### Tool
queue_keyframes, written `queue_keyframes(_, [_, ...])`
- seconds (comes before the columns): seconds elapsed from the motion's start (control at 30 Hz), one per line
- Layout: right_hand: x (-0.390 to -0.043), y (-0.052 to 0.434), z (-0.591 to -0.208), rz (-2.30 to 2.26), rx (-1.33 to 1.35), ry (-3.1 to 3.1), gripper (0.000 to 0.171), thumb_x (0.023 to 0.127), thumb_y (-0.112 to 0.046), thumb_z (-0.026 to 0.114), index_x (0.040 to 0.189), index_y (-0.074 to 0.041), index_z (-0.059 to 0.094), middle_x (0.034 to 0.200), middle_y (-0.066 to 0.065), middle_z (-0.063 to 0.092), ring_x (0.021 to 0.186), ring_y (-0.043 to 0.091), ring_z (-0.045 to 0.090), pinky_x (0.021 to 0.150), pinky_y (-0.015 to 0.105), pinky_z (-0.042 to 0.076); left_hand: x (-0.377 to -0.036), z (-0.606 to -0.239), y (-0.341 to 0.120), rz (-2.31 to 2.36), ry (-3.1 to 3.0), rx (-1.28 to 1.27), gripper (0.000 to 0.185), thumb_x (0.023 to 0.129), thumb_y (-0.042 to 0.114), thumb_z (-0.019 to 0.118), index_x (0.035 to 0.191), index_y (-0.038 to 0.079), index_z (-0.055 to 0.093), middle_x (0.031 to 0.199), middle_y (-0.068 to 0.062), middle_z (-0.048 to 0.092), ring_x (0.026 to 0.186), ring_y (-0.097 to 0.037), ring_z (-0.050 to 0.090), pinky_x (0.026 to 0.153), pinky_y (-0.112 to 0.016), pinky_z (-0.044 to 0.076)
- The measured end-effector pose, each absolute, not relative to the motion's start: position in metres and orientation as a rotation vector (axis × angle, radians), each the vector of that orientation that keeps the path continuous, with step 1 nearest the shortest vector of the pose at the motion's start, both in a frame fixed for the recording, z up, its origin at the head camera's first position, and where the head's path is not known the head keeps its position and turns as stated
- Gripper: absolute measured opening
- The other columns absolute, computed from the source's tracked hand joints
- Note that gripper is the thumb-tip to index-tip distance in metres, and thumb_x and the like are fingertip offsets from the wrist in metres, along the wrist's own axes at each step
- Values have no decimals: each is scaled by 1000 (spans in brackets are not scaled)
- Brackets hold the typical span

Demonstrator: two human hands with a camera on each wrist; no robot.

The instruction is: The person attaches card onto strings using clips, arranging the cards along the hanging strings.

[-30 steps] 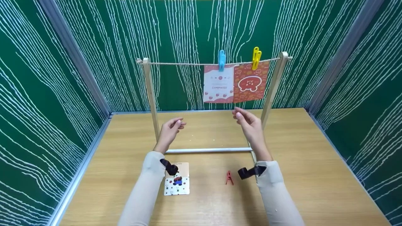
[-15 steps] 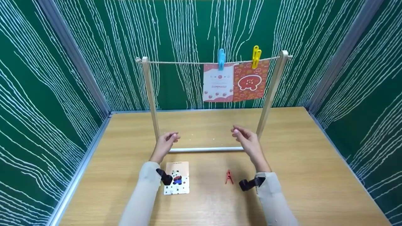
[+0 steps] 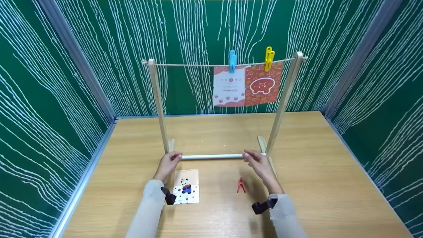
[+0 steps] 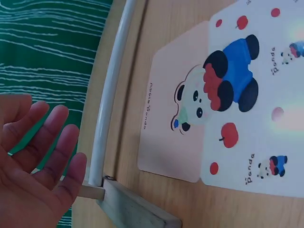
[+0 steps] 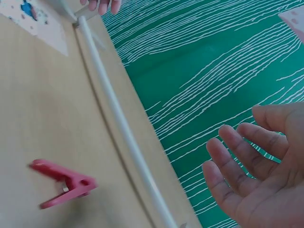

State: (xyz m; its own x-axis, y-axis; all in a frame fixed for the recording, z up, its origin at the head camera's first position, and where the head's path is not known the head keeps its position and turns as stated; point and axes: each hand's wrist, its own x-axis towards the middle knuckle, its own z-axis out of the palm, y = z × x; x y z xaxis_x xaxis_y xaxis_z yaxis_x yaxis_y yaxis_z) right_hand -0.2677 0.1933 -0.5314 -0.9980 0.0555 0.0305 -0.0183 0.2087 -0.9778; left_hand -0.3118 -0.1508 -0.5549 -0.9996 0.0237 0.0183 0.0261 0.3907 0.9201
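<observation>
While both hands hang open and empty, the left hand (image 3: 168, 163) hovers above the panda card (image 3: 186, 187) at lower centre, the right hand (image 3: 259, 163) near the red clothespin (image 3: 241, 185) on the bench (image 3: 317, 178).

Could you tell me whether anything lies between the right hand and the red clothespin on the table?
Nothing visible does. The right hand hovers open near the rack's white bar, and the red clothespin lies on bare table just nearer the person.
</observation>
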Motion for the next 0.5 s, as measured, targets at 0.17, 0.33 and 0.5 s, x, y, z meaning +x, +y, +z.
queue_keyframes(0.17, [-260,192,-548,1935,-77,-2432,36,97,-13,55,127,5,56,115,24,65,99,28,63,91,41,52,-308,-565,-156,-1653,-2654,-53,23,94,9,59,109,-8,64,96,-17,66,86,-20,58,74,-27,49])
queue_keyframes(0.33, [-254,192,-561,1937,-120,-2451,36,96,-14,56,128,3,57,113,22,66,97,25,63,90,42,52,-305,-575,-161,-1585,-2713,-10,22,91,6,61,107,-9,64,88,-13,62,79,-17,54,66,-23,44])
queue_keyframes(0.5, [-249,193,-571,1989,-155,-2446,39,96,-17,57,130,4,55,114,24,64,98,29,63,89,42,53,-302,-579,-164,-1529,-2800,77,24,90,11,63,109,-4,64,88,-9,57,73,-15,50,59,-22,40])
